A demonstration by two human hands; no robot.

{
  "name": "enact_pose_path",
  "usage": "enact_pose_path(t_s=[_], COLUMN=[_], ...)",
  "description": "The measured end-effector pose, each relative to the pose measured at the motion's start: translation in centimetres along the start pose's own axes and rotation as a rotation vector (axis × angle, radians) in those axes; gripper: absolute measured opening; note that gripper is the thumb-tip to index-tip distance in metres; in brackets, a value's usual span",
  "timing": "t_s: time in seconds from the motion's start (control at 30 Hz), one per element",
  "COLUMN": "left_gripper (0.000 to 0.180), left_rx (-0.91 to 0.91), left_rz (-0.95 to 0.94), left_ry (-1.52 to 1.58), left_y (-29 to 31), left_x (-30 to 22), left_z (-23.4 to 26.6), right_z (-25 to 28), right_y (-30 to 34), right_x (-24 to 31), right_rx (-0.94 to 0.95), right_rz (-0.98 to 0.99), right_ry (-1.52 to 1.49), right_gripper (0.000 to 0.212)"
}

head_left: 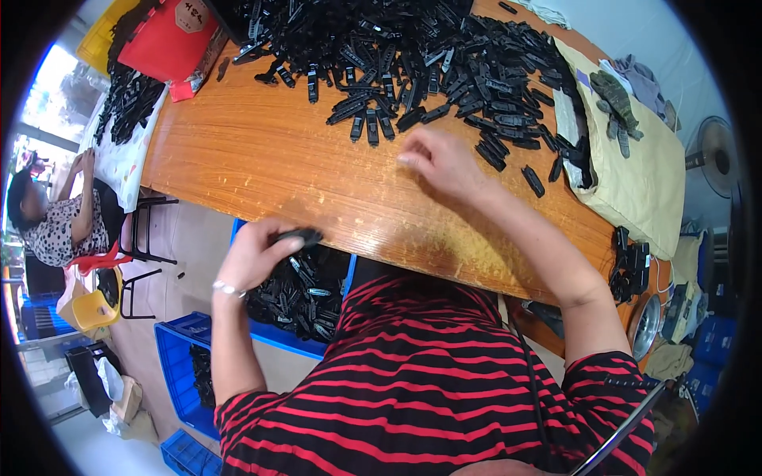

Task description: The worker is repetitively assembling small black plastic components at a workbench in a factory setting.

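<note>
My left hand [258, 252], with a bracelet at the wrist, is closed on a small black plastic piece [308, 236] at the table's near edge. It is above a blue crate [298, 339] filled with similar black pieces [290, 297]. Over the table, my right hand [444, 163] has its fingers loosely curved and apart from the thumb, with nothing visible in them. Just beyond it spreads a big heap of small, long black plastic pieces [373, 67]. Several of them lie at the heap's front edge, close to my right fingers.
The wooden table [238, 159] has a worn near edge. A red bag [178, 44] stands at the far left, and a cream cloth [643, 174] covers the right side. More blue crates [186, 381] are on the floor. Another person [59, 214] sits at the left.
</note>
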State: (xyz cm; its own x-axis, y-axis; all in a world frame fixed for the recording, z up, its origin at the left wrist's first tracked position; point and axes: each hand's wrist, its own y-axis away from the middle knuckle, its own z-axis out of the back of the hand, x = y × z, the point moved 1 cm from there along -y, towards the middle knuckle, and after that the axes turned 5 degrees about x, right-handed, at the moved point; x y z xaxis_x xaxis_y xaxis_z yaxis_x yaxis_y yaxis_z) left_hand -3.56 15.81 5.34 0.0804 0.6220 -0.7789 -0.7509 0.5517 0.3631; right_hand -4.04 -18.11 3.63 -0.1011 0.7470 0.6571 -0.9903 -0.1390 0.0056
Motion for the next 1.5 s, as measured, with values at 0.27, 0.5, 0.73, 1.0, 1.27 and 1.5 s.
enact_pose_path(t_s=[0.27, 0.5, 0.73, 1.0, 1.27, 1.5], left_gripper=[0.024, 0.021, 0.017, 0.023, 0.031, 0.009], left_rx=[-0.453, -0.542, -0.542, -0.212, -0.145, -0.281], left_rz=[-0.225, -0.409, -0.286, -0.279, -0.207, -0.058], left_ry=[-0.256, -0.529, -0.588, 1.035, 0.956, 0.536], left_y=[-6.5, -17.2, -18.8, -14.6, -12.1, -12.9], left_x=[-2.1, -7.2, -6.2, -6.6, -5.7, -5.1], left_z=[-1.4, -5.8, -6.2, -7.8, -8.1, -9.3], right_z=[-0.2, -2.2, -3.7, -2.7, -1.2, -1.6], right_y=[-4.5, -1.8, -0.4, -1.1, -0.3, -0.6], right_x=[-4.4, -2.6, -1.2, -1.2, -1.7, -2.2], right_rx=[-0.25, -0.162, -0.113, -0.174, 0.132, 0.155], right_rz=[0.22, 0.377, 0.324, -0.036, -0.369, -0.372], right_ry=[0.709, 0.568, 0.369, -0.449, -0.854, -0.614], right_gripper=[0.018, 0.005, 0.008, 0.02, 0.013, 0.013])
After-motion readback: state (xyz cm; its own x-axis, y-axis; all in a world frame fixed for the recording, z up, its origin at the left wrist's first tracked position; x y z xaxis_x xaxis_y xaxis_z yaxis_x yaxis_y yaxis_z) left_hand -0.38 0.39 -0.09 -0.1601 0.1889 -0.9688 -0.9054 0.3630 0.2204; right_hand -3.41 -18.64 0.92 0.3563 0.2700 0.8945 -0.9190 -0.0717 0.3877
